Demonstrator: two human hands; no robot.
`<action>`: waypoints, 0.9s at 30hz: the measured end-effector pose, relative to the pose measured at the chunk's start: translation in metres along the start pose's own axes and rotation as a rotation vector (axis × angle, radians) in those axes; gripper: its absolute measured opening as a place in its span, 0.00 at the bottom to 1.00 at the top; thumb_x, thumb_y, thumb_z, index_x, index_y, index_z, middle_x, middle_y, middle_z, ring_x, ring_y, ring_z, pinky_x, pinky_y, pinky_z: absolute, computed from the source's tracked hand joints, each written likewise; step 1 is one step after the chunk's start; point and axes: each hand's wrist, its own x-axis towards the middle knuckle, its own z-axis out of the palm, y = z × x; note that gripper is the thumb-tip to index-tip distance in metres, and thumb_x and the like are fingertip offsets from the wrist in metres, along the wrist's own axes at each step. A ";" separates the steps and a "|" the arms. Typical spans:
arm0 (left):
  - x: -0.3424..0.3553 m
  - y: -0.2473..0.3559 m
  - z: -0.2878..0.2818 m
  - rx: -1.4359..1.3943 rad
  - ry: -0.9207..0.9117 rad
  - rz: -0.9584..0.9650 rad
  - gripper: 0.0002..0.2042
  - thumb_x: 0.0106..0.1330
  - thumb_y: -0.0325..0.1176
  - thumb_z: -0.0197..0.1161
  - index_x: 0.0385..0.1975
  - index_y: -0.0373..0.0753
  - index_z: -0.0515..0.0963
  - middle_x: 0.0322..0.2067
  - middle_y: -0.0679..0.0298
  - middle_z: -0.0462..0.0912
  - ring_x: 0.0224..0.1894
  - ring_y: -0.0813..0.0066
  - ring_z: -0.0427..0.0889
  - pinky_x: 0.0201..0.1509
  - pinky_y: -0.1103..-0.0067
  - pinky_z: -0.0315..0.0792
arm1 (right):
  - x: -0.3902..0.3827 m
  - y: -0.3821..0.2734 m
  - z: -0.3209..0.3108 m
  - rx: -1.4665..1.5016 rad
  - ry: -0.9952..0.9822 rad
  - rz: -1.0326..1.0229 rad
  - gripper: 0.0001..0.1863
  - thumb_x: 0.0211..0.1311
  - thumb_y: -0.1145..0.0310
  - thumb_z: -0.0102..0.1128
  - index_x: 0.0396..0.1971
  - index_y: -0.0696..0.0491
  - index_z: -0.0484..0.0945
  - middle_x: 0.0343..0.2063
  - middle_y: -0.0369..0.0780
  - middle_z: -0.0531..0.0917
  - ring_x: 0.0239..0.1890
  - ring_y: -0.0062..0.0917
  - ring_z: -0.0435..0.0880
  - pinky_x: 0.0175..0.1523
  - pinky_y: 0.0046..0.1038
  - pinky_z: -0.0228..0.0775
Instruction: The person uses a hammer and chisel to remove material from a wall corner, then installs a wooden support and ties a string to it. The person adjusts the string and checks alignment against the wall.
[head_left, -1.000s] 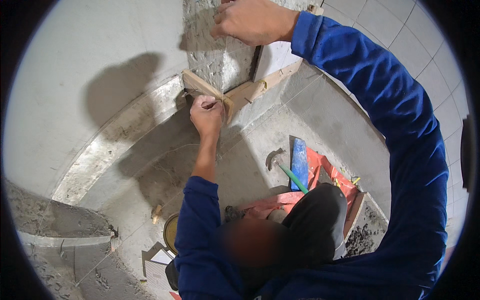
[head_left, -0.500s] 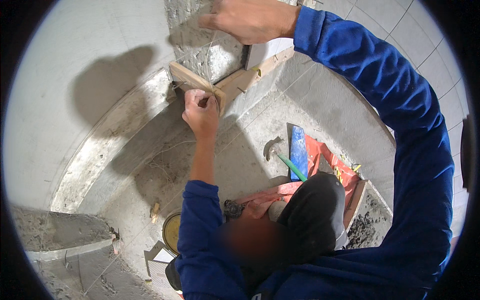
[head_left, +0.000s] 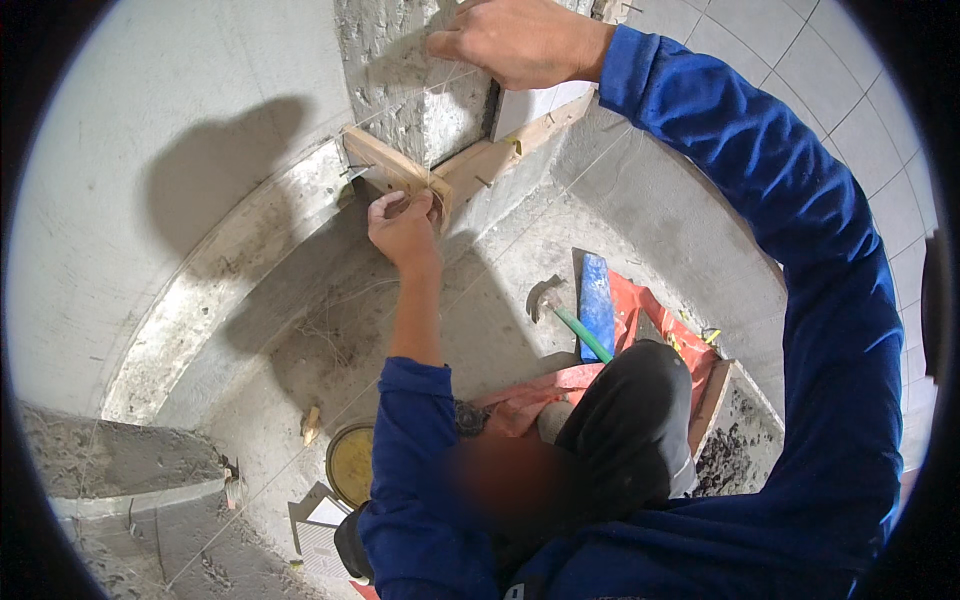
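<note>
My left hand (head_left: pixel 403 228) is pinched at the corner where two wooden boards meet. Its fingertips hold the thin string (head_left: pixel 440 110) close to the end of the short left board (head_left: pixel 378 155). Higher up, in front of the rough concrete pillar (head_left: pixel 385 60), my right hand (head_left: pixel 520 42) is closed, with the string leading down from its fingers toward the left hand. The longer right board (head_left: pixel 515 150) slants up to the right, with a nail (head_left: pixel 484 181) sticking out of it. My left fingers partly hide the boards' joint.
On the concrete floor lie a green-handled hammer (head_left: pixel 580 332), a blue dusty block-like thing (head_left: pixel 597 300) and a red sheet (head_left: pixel 635 300). A round yellowish tin (head_left: pixel 350 465) stands by my left arm. At right is a trough with dark crumbs (head_left: pixel 745 430). Taut lines cross the space.
My right hand has shifted slightly right and down. The left hand has turned a little and its fingers have moved slightly at the board corner. The string now runs straighter between them.
</note>
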 end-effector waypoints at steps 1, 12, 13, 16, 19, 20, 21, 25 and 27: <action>-0.001 -0.001 -0.001 -0.018 -0.001 0.012 0.16 0.53 0.13 0.65 0.38 0.33 0.70 0.35 0.56 0.81 0.31 0.72 0.81 0.31 0.79 0.77 | -0.001 0.001 -0.001 0.013 0.014 -0.005 0.13 0.51 0.68 0.53 0.37 0.55 0.78 0.20 0.41 0.80 0.26 0.35 0.80 0.43 0.35 0.58; 0.001 -0.011 -0.004 -0.293 0.030 -0.198 0.13 0.58 0.12 0.62 0.39 0.33 0.69 0.34 0.56 0.79 0.35 0.68 0.82 0.37 0.77 0.80 | 0.008 -0.001 -0.010 0.034 -0.055 0.014 0.12 0.49 0.68 0.55 0.35 0.51 0.78 0.22 0.40 0.81 0.28 0.33 0.81 0.44 0.35 0.58; 0.002 -0.011 -0.005 -0.324 0.029 -0.234 0.13 0.58 0.12 0.62 0.38 0.33 0.69 0.34 0.56 0.79 0.35 0.68 0.82 0.37 0.77 0.81 | 0.009 -0.001 -0.011 0.011 -0.077 0.016 0.12 0.49 0.68 0.56 0.35 0.51 0.78 0.22 0.40 0.81 0.28 0.33 0.81 0.44 0.35 0.58; 0.004 -0.010 -0.006 -0.363 -0.002 -0.259 0.11 0.58 0.12 0.62 0.36 0.32 0.70 0.34 0.56 0.79 0.35 0.68 0.82 0.37 0.77 0.81 | 0.014 0.002 -0.010 -0.037 -0.119 0.018 0.12 0.48 0.67 0.56 0.35 0.50 0.79 0.23 0.40 0.82 0.30 0.33 0.81 0.45 0.35 0.59; 0.006 -0.011 -0.006 -0.369 0.002 -0.269 0.10 0.57 0.13 0.64 0.33 0.32 0.70 0.32 0.56 0.80 0.32 0.69 0.82 0.34 0.78 0.81 | 0.021 0.006 -0.007 -0.052 -0.069 0.002 0.11 0.48 0.66 0.56 0.33 0.51 0.79 0.25 0.40 0.82 0.33 0.33 0.81 0.46 0.34 0.61; 0.006 -0.012 -0.005 -0.337 -0.005 -0.225 0.10 0.56 0.13 0.64 0.32 0.32 0.71 0.31 0.57 0.80 0.31 0.70 0.82 0.32 0.78 0.81 | 0.023 0.005 -0.007 -0.059 -0.024 -0.012 0.10 0.48 0.66 0.56 0.32 0.50 0.79 0.26 0.40 0.82 0.34 0.32 0.81 0.46 0.34 0.62; 0.007 -0.013 -0.005 -0.302 -0.005 -0.192 0.10 0.56 0.14 0.65 0.31 0.32 0.71 0.30 0.57 0.80 0.29 0.71 0.82 0.31 0.78 0.81 | 0.025 0.002 -0.007 -0.064 0.023 -0.028 0.09 0.48 0.65 0.56 0.30 0.50 0.79 0.26 0.39 0.82 0.35 0.31 0.80 0.47 0.33 0.62; 0.008 -0.017 -0.003 -0.150 -0.001 -0.041 0.10 0.53 0.14 0.67 0.28 0.32 0.72 0.26 0.59 0.80 0.26 0.74 0.81 0.26 0.78 0.80 | 0.022 -0.042 -0.009 -0.125 0.372 -0.103 0.13 0.47 0.66 0.63 0.36 0.51 0.76 0.37 0.37 0.78 0.44 0.34 0.77 0.50 0.35 0.67; 0.009 -0.020 -0.004 -0.120 -0.008 -0.026 0.10 0.52 0.13 0.67 0.28 0.32 0.73 0.26 0.59 0.80 0.26 0.74 0.81 0.27 0.78 0.80 | 0.005 -0.084 -0.003 0.172 0.305 0.062 0.11 0.47 0.68 0.62 0.32 0.52 0.74 0.37 0.40 0.81 0.43 0.36 0.81 0.47 0.36 0.71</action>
